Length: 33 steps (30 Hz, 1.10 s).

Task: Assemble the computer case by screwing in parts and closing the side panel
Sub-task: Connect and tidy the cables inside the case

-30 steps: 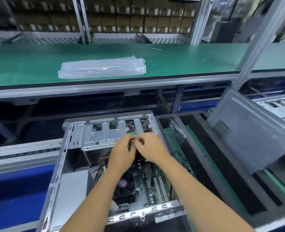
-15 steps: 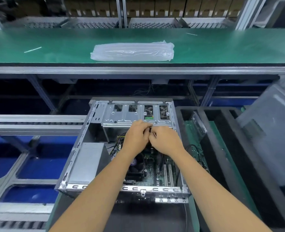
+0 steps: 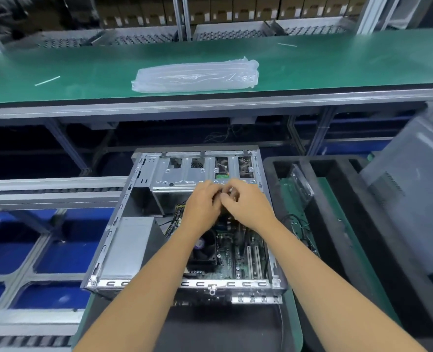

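The open computer case (image 3: 113, 224) lies on its side in front of me, with the motherboard (image 3: 238, 265) and a black CPU fan (image 3: 205, 247) exposed. My left hand (image 3: 201, 203) and my right hand (image 3: 248, 207) meet at the near edge of the silver drive cage (image 3: 180, 174). The fingers of both are curled together around a small metal part (image 3: 232, 191). Most of that part is hidden by the fingers. The grey side panel (image 3: 408, 199) leans at the right, off the case.
A black foam tray (image 3: 337, 237) sits right of the case with a green board and cables inside. Above is a green shelf (image 3: 83, 72) with a clear plastic bag (image 3: 195, 76). Conveyor rails (image 3: 45, 194) and blue bins lie at the left.
Both hands stay joined at the drive cage edge, with only small finger movement. My head has turned left, so the case sits more central in view.
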### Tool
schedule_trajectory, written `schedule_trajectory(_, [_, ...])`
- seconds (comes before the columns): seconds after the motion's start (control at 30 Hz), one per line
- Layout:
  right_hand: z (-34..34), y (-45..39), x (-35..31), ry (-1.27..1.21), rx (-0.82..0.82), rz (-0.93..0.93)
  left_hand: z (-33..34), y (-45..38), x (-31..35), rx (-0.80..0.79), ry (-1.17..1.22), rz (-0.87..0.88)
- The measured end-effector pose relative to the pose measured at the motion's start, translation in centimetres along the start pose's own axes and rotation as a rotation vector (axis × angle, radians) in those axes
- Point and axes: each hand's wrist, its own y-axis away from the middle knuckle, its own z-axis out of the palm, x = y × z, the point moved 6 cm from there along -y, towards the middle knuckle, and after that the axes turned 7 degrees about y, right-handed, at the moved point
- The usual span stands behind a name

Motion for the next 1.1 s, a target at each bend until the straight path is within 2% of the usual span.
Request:
schedule_trajectory(0.13, [-2.3,1.0,0.0,-0.383,0.021,-0.020,-0.3,-0.1,0.7,0.050,0.178,-0.022])
schedule_trajectory(0.23, [-5.8,1.2,0.6,-0.433,0.089,0.003,0.5,-0.8,3.0,0.051,0.242,-0.005])
schedule_trajectory(0.43, [-15.1,1.6,6.2,-0.535,0.338,0.167,3.6,-1.9,8.2,-0.026,0.284,0.112])
schedule_trajectory(0.53, [-17.4,2.5,8.5,-0.584,0.418,0.259,5.3,-2.3,10.2,-0.069,0.335,0.103])
schedule_trajectory(0.73, [-17.6,4.2,10.4,-0.615,0.402,0.306,8.2,-2.6,13.2,-0.147,0.340,0.151])
schedule_trajectory(0.93, [-17.7,4.0,12.5,-0.582,0.386,0.332,8.9,-3.7,11.6,-0.129,0.314,0.080])
schedule_trajectory(1.1, [-16.5,1.5,11.5,-0.550,0.325,0.330,6.6,-6.1,11.1,-0.056,0.283,0.031])
